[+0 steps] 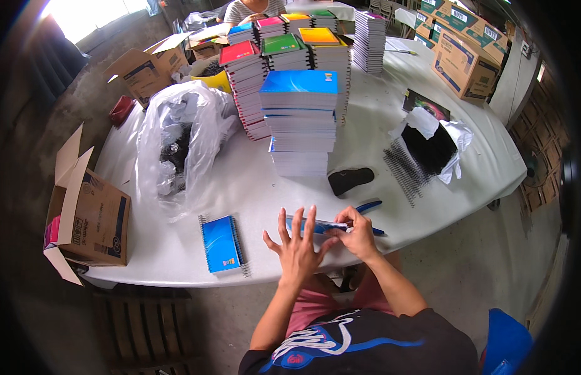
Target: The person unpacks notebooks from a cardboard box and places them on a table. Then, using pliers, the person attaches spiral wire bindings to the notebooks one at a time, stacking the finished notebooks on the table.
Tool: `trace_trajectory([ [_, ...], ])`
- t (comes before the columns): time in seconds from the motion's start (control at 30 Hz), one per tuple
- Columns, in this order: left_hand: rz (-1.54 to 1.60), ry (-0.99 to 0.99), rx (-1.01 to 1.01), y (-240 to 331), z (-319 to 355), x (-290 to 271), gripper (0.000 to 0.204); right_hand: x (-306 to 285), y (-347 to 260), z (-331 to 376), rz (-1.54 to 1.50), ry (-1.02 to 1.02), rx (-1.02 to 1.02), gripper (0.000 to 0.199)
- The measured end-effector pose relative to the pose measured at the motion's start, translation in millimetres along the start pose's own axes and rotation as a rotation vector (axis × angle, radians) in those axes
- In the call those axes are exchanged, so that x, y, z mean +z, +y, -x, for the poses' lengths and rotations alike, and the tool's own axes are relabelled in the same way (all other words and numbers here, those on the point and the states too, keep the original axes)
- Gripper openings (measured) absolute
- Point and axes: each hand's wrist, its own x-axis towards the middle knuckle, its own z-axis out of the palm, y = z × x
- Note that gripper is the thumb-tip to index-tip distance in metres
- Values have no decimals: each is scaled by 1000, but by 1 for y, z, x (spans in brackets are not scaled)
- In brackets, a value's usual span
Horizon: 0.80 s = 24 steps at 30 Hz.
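Note:
A blue notebook (320, 227) stands tilted on its edge at the table's front, its pages seen as a thin pale strip. My left hand (297, 247) is in front of it with fingers spread, some reaching over its top edge. At the notebook's right end, my right hand (358, 236) pinches it between thumb and fingers; whether a wire coil is also in that pinch is too small to see. Partly hidden behind my right hand lies a blue-handled tool (369, 205), seemingly pliers. Left of my hands, a spiral-bound blue notebook (221, 244) lies flat.
A tall stack of unbound blue notebooks (300, 119) stands mid-table, with bound stacks (245, 94) behind. Around lie a dark pouch-like object (351, 181), black coils (406, 170), a plastic bag (206, 125) and an open carton (96, 219). A person (253, 9) sits opposite.

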Motion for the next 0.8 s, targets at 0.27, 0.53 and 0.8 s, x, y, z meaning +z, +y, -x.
trace_trajectory([
  [0.27, 129, 91, 9, -5, -6, 30, 90, -117, 30, -77, 337, -47, 16, 82],
  [0.53, 87, 276, -62, 6, -19, 52, 77, -166, 89, -135, 1240, -9, 179, 38],
  [0.8, 103, 332, 21, -10, -18, 40, 69, -199, 74, -138, 1294, -75, -87, 55],
])
